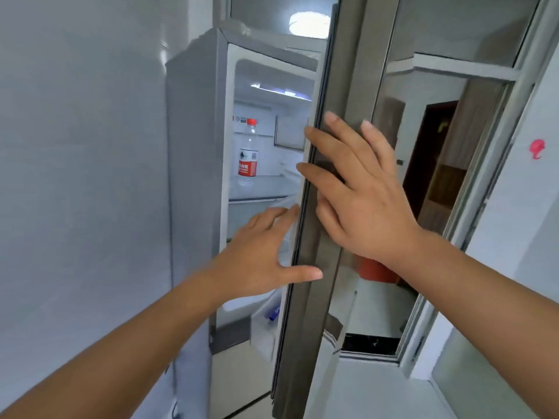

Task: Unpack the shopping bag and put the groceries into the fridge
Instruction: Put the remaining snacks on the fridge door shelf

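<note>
A grey fridge (193,146) stands straight ahead of the person against a pale wall, and its fridge door (305,313) is swung partway open, so that the door's dark edge and gasket run down the middle of the view. The right hand (360,195) lies flat on the outer side of that door, fingers straight and spread wide, with two of them crossing over the gasket edge toward the opening; it holds nothing. The left hand (257,255) reaches into the gap lower down, also empty, its fingers straight and together, pointing up along the inner side of the door, and its thumb stuck out to the right across the door's edge. Blur makes it impossible to say whether the left fingertips actually touch the door. Inside the lit compartment, a clear water bottle (248,155) with a red cap and a red label stands upright on a glass shelf (263,189), toward the left side. Lower down, a door bin (263,325) on the inner face of the door holds a small item with a blue top (273,313), too blurred to name. The glossy brown front of the door mirrors a room with wooden furniture. A round ceiling lamp (308,24) glows above the fridge, and a small red sticker (536,149) sits on the white surface at the far right.
</note>
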Available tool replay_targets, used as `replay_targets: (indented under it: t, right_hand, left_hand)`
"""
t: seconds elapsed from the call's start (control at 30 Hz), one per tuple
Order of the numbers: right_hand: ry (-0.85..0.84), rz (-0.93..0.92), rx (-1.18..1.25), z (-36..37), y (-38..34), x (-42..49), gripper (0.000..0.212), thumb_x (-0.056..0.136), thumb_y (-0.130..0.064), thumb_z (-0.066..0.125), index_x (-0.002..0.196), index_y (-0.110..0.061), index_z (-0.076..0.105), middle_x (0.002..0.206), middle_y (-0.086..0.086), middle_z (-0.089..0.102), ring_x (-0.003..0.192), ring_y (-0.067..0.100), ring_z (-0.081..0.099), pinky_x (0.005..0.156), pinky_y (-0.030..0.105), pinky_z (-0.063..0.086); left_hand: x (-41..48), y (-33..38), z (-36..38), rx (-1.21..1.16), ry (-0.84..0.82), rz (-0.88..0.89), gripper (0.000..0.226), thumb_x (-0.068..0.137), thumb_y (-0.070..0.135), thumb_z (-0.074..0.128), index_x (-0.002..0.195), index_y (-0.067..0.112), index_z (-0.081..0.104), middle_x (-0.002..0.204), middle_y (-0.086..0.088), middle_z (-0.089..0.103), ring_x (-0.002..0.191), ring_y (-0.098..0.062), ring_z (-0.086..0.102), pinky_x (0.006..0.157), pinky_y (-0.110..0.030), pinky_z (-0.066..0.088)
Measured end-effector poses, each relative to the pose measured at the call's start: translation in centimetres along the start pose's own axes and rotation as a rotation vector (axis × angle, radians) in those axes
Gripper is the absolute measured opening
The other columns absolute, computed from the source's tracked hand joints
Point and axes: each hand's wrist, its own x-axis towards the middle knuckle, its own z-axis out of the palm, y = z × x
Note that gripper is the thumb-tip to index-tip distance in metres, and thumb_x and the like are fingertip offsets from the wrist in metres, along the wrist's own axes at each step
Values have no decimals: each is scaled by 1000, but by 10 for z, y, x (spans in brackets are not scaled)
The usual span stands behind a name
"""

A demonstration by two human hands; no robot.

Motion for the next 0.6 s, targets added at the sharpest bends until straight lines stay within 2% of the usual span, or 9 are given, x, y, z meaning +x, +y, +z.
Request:
replay_targets:
  t: [0.1,0.17,0.27,0.37,0.6]
  right_hand:
    - [13,-9,31,30,-8,17,31,93,-12,54,117,-2,71,150,22,45,145,42,33,119,61,20]
    - [13,9,43,50,-13,28,36,94,-17,56,123,1,67,153,24,39,147,43,29,117,65,20]
    - [10,73,40,78,-20,44,54,91,-25,59,139,1,56,156,26,31,148,44,23,117,66,17]
    - [-11,144,54,103,-26,56,72,86,-30,64,149,-1,42,159,30,22,150,45,17,117,68,14]
    - [-53,169,77,154,-38,79,80,86,-32,64,153,-1,34,162,27,16,152,43,11,119,66,12]
  left_hand:
    - [-7,-26,-2,-40,26,-23,108,71,84,58,154,48,-2,151,13,24,138,-11,31,115,-41,35]
    - [-8,-43,-6,-24,38,-58,110,71,82,58,156,42,1,150,10,27,137,-12,33,114,-42,37]
    - [-9,-69,-13,29,29,-133,113,75,81,54,160,28,2,156,6,22,143,-15,26,116,-41,34]
    - [-9,-92,-18,64,49,-182,114,74,86,45,160,25,1,161,6,16,148,-16,19,118,-44,31]
    - [-3,-136,-17,63,100,-241,118,69,91,37,158,28,-6,160,7,15,147,-16,19,117,-46,33]
